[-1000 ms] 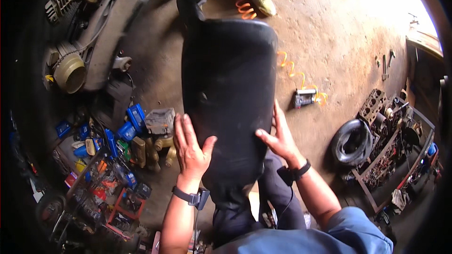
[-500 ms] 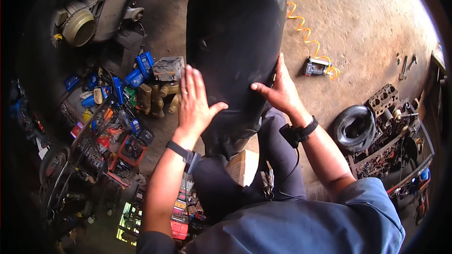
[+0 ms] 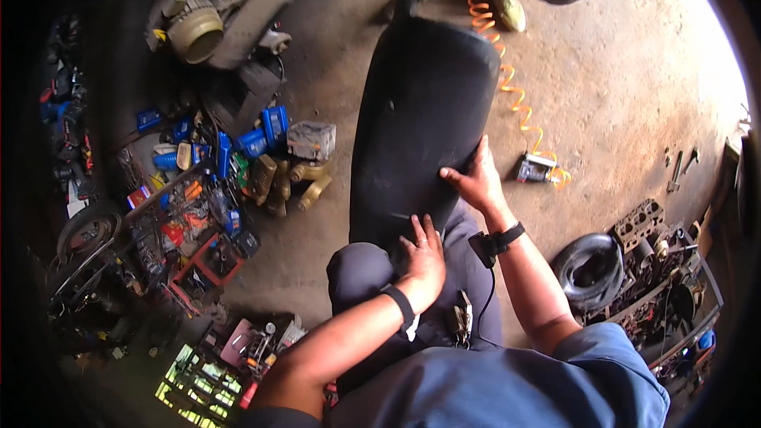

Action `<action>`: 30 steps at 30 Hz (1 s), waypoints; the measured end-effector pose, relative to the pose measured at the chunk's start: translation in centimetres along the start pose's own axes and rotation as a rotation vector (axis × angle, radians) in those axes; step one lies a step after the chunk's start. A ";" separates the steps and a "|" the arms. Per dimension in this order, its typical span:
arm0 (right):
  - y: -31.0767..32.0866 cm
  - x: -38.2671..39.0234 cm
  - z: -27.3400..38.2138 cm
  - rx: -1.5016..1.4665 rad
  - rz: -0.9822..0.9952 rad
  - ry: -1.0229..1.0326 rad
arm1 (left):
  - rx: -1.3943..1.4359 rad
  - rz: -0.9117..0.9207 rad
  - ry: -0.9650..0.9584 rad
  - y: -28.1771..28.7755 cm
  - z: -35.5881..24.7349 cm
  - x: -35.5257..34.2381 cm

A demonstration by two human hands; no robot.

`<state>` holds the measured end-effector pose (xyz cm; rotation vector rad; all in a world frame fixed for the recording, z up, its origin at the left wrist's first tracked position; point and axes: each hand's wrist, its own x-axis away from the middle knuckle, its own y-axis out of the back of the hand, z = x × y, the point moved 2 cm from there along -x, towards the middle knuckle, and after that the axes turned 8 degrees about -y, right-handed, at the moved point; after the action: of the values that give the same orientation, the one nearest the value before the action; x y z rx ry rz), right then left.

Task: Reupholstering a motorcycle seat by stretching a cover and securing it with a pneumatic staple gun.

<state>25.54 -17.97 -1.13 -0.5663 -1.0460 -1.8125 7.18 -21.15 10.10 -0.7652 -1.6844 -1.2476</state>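
The left hand [image 3: 424,263] rests loosely spread fingers on a long, matte-black, seat-shaped piece [image 3: 428,107] by dark-trousered knees [image 3: 359,271], the half-curled right hand [image 3: 479,184] holds its edge, and its surface looks mostly smooth already.

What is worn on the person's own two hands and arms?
The left hand and right hand are ungloved. There is a dark left wristband; the dark right wristband carries a small black box and thin black cable. The right sleeve is short and blue-grey; the left sleeve looks darker.
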 end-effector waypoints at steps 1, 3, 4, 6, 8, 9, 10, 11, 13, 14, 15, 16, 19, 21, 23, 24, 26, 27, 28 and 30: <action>0.1 0.1 0.9 0.016 0.019 -0.015 | -0.076 0.025 0.053 0.3 -0.8 -0.7; 0.5 0.3 1.4 0.026 0.032 -0.019 | 0.121 0.255 -0.004 1.3 -0.8 -3.4; 0.6 0.2 1.7 0.001 0.070 -0.020 | 0.321 0.379 -0.066 1.8 -0.1 -4.5; 0.7 0.5 2.6 0.025 0.083 -0.043 | 0.374 0.434 -0.128 2.3 1.3 -6.8; 1.0 0.5 3.1 0.055 0.070 -0.036 | 0.527 0.396 -0.201 3.5 0.9 -8.4; 0.6 0.6 4.0 0.082 0.111 -0.035 | 0.595 0.325 -0.240 2.4 0.7 -8.9; 0.4 0.6 4.9 0.111 0.150 -0.034 | 0.660 0.253 -0.282 1.3 0.7 -9.4; 3.2 -0.2 1.2 0.122 0.129 -0.076 | 0.666 0.424 -0.376 8.5 0.4 -7.7; 4.2 -1.8 0.9 0.055 0.190 -0.015 | 0.552 0.267 -0.502 10.0 1.2 -7.1; 5.2 -2.8 -0.6 -0.005 0.247 0.014 | 0.568 0.184 -0.573 12.6 2.2 -6.1; 5.3 -3.1 0.2 -0.045 0.232 0.033 | 0.646 0.036 -0.611 13.4 4.8 -5.6; 5.9 -3.2 1.6 -0.125 0.222 0.072 | 0.722 -0.113 -0.650 13.9 7.8 -5.2; 12.1 -3.1 7.7 0.046 0.067 0.114 | 1.231 -0.692 -0.574 18.4 19.1 -3.1; 15.7 -3.7 12.1 0.031 -0.144 0.250 | 1.310 -1.052 -0.400 20.2 26.6 -4.7; 16.7 -4.7 17.5 0.030 -0.233 0.494 | 1.525 -1.049 -0.260 20.6 36.0 -6.7; 15.7 -5.8 19.9 0.024 -0.221 0.614 | 1.556 -1.010 -0.191 20.2 39.9 -7.5; 15.2 -8.1 23.1 0.055 -0.024 0.625 | 1.732 -0.885 -0.108 21.0 42.3 -10.8; 14.6 -9.3 24.5 0.189 0.043 0.667 | 1.617 -0.836 -0.078 20.6 43.5 -13.0; 14.0 -10.4 25.3 0.328 0.107 0.700 | 1.627 -0.843 -0.073 20.2 43.2 -14.5; 12.3 -11.6 26.3 0.339 0.152 0.707 | 1.478 -0.927 -0.186 19.8 42.7 -17.1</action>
<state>40.23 7.55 9.34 0.1967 -0.7591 -1.4768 19.20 25.91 -1.94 0.8905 -2.5422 -0.0975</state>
